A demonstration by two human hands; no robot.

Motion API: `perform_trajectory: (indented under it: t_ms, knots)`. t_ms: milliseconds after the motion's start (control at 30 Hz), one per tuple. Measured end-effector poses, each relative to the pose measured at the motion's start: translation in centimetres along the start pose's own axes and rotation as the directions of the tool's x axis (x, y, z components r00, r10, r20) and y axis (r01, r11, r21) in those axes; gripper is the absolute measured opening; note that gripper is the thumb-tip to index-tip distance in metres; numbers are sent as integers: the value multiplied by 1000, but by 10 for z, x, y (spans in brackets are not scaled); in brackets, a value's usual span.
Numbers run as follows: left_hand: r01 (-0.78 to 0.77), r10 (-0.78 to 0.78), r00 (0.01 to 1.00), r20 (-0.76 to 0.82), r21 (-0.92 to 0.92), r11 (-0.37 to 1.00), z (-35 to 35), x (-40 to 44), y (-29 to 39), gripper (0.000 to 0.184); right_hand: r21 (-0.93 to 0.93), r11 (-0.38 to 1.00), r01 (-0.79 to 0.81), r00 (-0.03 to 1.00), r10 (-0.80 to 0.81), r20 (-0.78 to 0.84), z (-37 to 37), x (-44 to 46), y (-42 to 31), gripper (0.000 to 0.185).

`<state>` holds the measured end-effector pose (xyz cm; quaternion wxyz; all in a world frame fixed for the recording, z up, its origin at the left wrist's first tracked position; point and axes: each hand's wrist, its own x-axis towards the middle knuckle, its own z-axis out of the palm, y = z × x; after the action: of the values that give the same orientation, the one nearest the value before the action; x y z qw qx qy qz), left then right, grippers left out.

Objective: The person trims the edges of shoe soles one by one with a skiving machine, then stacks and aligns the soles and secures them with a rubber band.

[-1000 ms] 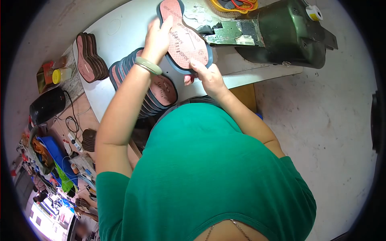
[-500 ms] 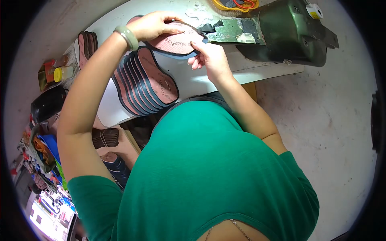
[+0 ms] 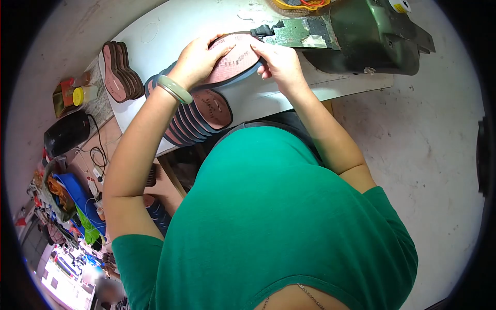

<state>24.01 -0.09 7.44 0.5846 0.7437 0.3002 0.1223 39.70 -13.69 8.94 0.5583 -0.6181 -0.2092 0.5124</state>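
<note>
Pink insole (image 3: 238, 63) with dark print and blue-grey edge; white bench (image 3: 155, 46); dark green machine (image 3: 369, 39), upper right; bright green shirt (image 3: 289, 222).

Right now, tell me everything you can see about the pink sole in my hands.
The pink sole has a rounded end, a pink top face with dark printed marks, and a dark bluish edge; it looks like foam or rubber. Your left hand and right hand hold it at the white table, beside the green machine. Contact with the machine is unclear; your left hand hides part of it.
</note>
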Motion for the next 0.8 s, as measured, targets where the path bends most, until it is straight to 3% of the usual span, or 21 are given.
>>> perform_trajectory:
  t_ms: [100, 300, 667, 767, 800]
  knots:
    - [14, -13, 992, -126, 8, 1000, 9, -7, 1, 37, -63, 998, -29, 999, 31, 28, -6, -3, 1, 28]
    - [21, -23, 979, -204, -11, 1000, 22, -9, -3, 38, -91, 992, -89, 995, 93, 46, -4, -8, 12, 30]
    - [1, -26, 947, -319, -78, 997, 29, -10, -3, 48, -85, 991, 101, 995, -102, -4, -2, -4, 10, 31]
    - [56, -2, 943, -333, 153, 987, 28, -10, 7, 53, -2, 997, 81, 993, -81, 83, -7, -18, 33, 31]
    - [53, 0, 944, -331, 152, 987, 28, -9, 10, 53, 39, 997, 66, 989, -71, 127, -8, -25, 39, 32]
